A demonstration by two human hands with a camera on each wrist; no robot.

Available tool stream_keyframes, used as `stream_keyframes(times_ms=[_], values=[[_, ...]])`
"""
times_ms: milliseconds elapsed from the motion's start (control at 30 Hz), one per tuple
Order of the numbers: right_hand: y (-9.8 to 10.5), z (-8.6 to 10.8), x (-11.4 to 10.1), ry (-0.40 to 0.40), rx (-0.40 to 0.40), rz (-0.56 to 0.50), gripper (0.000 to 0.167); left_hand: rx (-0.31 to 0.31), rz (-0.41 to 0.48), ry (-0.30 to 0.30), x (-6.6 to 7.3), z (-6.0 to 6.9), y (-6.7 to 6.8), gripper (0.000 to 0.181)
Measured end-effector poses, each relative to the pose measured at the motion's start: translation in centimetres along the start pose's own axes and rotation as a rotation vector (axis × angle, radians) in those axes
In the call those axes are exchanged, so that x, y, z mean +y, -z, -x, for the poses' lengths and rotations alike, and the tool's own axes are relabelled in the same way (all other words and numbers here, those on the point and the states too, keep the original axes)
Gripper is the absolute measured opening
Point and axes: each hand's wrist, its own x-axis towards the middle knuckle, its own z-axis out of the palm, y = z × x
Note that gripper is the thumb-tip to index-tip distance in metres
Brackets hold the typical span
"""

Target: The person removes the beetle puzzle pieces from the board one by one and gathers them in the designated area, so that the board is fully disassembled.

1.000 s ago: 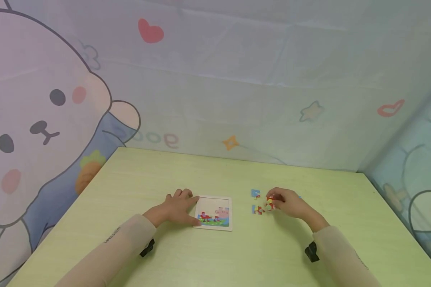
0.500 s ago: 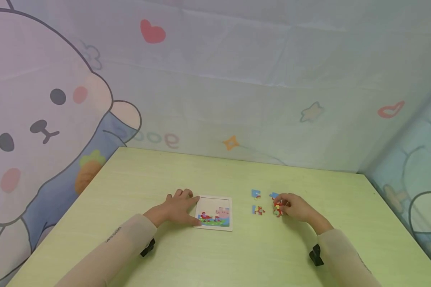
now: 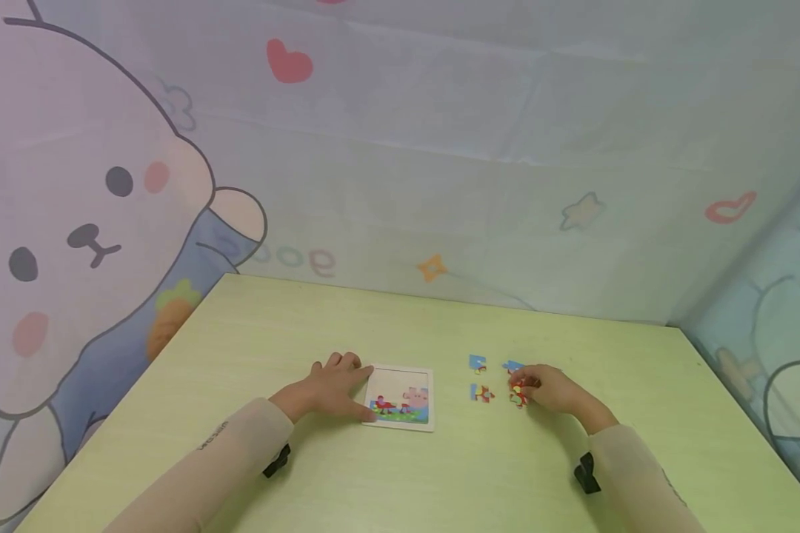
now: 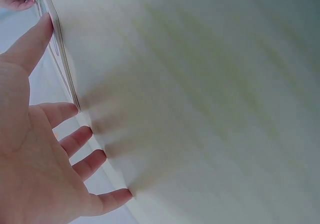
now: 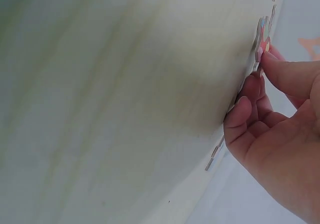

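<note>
A square puzzle tray (image 3: 400, 428) with a pale rim lies on the table, a few pieces fitted along its bottom and right side. The left hand (image 3: 333, 389) rests at its left edge, thumb and index finger spread on the rim; in the left wrist view the left hand (image 4: 45, 149) has its other fingertips on the table. To the right, the right hand (image 3: 552, 389) pinches a red puzzle piece (image 3: 518, 394). The right wrist view shows the right hand (image 5: 280, 119) with thumb and fingers on that piece (image 5: 264, 36), tilted slightly off the table.
Two loose pieces, an upper one (image 3: 478, 363) and a lower one (image 3: 482, 393), lie between tray and right hand. Another blue piece (image 3: 512, 366) lies just behind the right fingers. A printed cloth (image 3: 440, 148) hangs behind the table (image 3: 373, 481).
The right hand has moved right with the red piece, away from the two loose pieces, uncovering a blue piece behind it. The left hand stays on the tray; the head view has shifted slightly.
</note>
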Motion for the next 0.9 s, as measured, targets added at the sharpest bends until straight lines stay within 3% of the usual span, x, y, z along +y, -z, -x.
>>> stream_keyframes(times_ms=[533,900], values=[[1.0,0.0,-0.7,0.021,0.001,0.014,0.025,0.001,-0.016,0.003,-0.2,-0.2,-0.2,0.088],[2.5,-0.8,-3.8,0.096,0.047,-0.094,0.033,0.003,-0.015,-0.001,0.0,-0.1,0.0,0.087]])
